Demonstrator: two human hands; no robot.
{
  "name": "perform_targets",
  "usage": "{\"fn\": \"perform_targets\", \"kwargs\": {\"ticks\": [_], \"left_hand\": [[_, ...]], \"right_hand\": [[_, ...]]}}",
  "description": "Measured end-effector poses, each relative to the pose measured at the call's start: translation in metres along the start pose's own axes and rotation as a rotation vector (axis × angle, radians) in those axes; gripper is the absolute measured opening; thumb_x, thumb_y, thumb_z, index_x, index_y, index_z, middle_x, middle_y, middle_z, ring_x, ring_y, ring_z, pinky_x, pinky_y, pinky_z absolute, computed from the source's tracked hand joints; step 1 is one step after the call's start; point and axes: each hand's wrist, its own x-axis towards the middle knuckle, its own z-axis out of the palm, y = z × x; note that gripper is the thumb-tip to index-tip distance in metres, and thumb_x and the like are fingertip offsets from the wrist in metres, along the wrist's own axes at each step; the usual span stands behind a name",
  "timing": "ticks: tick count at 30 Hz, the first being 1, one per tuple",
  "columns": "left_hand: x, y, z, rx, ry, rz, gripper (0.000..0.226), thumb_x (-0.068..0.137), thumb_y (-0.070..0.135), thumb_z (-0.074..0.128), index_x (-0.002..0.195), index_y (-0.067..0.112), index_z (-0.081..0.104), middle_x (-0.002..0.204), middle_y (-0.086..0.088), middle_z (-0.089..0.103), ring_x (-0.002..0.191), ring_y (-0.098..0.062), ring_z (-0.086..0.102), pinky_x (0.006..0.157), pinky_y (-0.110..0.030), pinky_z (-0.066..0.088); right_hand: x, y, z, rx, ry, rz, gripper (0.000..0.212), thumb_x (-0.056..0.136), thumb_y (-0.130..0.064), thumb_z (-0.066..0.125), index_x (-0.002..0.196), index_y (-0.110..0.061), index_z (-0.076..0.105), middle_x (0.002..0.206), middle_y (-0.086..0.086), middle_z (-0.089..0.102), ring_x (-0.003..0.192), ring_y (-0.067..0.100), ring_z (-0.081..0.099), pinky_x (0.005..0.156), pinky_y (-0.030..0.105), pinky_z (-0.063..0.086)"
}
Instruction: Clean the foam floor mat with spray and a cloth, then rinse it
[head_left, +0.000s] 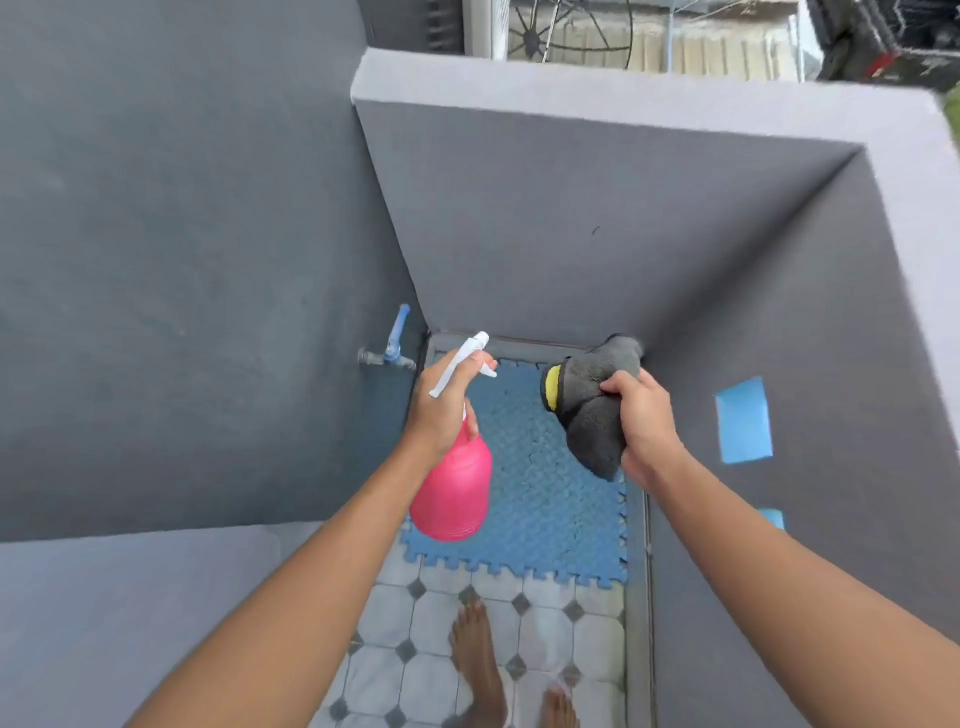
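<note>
Half the foam mat (545, 499) behind spray bottle (452, 493).

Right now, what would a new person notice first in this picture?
First, the pink spray bottle in the left hand, held above the blue foam mat on the tiled floor. Next, the grey cloth bunched in the right hand, and the blue tap on the left wall.

**Tight corner, open only from above and near side**

Foam mat (550, 499) lies boxed in: grey wall w/ tap (387, 353) on left, low wall at far edge, grey wall tight on right. Both hands up above it, left hand (441, 410) w/ spray bottle (454, 493), right hand (647, 426) w/ cloth (592, 410). Near tiled floor (545, 634) partly taken by bare feet (478, 660).
</note>
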Motion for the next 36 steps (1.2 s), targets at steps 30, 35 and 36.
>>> {"fn": "perform_targets", "kwargs": {"ticks": [30,35,36], "left_hand": [[0.058,-0.654,-0.05,0.495,0.179,-0.178,0.045,0.085,0.041,0.08,0.072,-0.001,0.072,0.052,-0.002,0.06,0.046,-0.014,0.058,0.058,-0.026,0.05],[0.052,-0.652,-0.053,0.487,0.039,-0.147,0.051,0.072,0.057,0.078,0.07,0.006,0.074,0.072,-0.007,0.073,0.067,-0.017,0.064,0.073,-0.034,0.047],[0.051,-0.651,-0.052,0.476,0.011,-0.141,0.056,0.068,0.061,0.076,0.071,0.006,0.073,0.073,-0.007,0.073,0.067,-0.015,0.063,0.072,-0.034,0.045]], "right_hand": [[0.309,0.433,-0.018,-0.306,-0.103,-0.17,0.02,0.081,-0.016,0.06,0.101,-0.013,0.059,0.094,0.007,0.058,0.084,0.026,0.058,0.072,0.037,0.046],[0.325,0.45,-0.044,-0.478,-0.069,-0.285,0.021,0.086,-0.023,0.06,0.107,-0.023,0.059,0.096,0.002,0.064,0.086,0.024,0.062,0.075,0.037,0.051],[0.328,0.453,-0.048,-0.498,-0.058,-0.289,0.021,0.087,-0.023,0.061,0.108,-0.023,0.058,0.093,0.0,0.063,0.086,0.023,0.062,0.076,0.037,0.051]]}}
